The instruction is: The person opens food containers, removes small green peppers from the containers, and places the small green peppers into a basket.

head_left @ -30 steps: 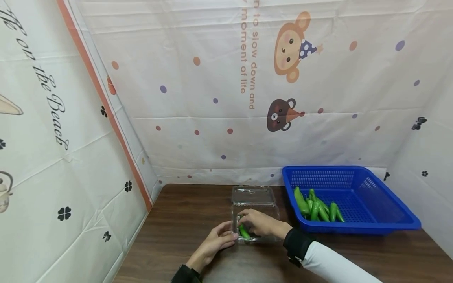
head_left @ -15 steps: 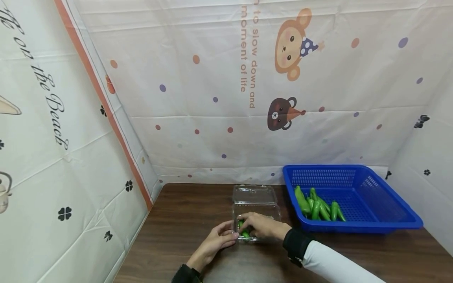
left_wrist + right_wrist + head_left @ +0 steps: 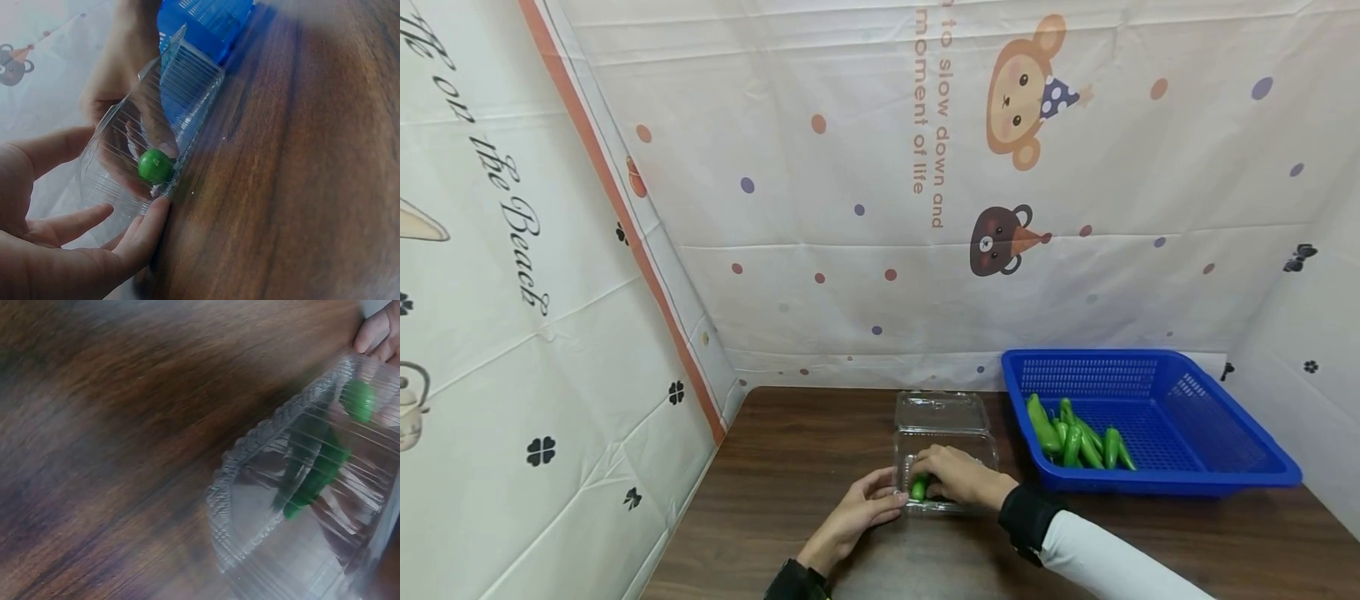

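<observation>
Three printed fabric panels (image 3: 970, 208) wall in a dark wooden counter (image 3: 790, 467) at the back and both sides; only the near edge is open. Bare counter lies left of the clear plastic clamshell box (image 3: 943, 442) and in front of it. One blue plastic basket (image 3: 1187, 433) stands at the right rear, just beside the box and near the right panel; it holds a cluster of green peppers (image 3: 1078, 437), about six, too overlapped to count exactly. The single box sits mid-counter, its hinged lid laid open toward the back panel. Right hand (image 3: 955, 475) reaches into the box tray, fingers curled on one green pepper (image 3: 917, 487) lying near the tray's left wall. Left hand (image 3: 861, 512) rests relaxed against the outside of that wall, fingers (image 3: 140, 234) straight, gripping nothing.
</observation>
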Tool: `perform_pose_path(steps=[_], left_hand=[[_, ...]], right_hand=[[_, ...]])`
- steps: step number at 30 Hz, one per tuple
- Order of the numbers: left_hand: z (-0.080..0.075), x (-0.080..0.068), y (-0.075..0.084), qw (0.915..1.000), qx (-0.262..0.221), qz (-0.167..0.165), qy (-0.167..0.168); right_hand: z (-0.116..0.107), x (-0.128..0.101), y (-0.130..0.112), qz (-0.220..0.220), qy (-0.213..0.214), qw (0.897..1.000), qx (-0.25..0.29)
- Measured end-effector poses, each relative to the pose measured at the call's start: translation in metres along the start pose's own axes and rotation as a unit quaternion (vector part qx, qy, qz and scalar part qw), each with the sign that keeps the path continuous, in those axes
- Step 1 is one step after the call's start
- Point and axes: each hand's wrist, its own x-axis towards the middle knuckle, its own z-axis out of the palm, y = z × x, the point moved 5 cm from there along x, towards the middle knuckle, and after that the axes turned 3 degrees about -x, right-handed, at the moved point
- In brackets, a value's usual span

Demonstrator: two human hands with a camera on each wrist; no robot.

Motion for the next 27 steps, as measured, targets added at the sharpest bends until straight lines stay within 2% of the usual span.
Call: perform_pose_path(steps=[7,19,27], left_hand=[[0.001,0.0,0.0,1.0,0.001,0.0,-0.002],[0.001,0.001,0.0,1.0,0.004,0.005,-0.003],[0.0,0.002,0.0,1.0,0.001,0.005,-0.003]], right_hand=[[0.0,-0.003,0.003,0.018,-0.002,1.0,0.006],[-0.015,-0.007,0.004,0.02,0.03,0.999,-0.017],[-0.029,-0.008,0.004,0.024,0.073,0.996,-0.053]])
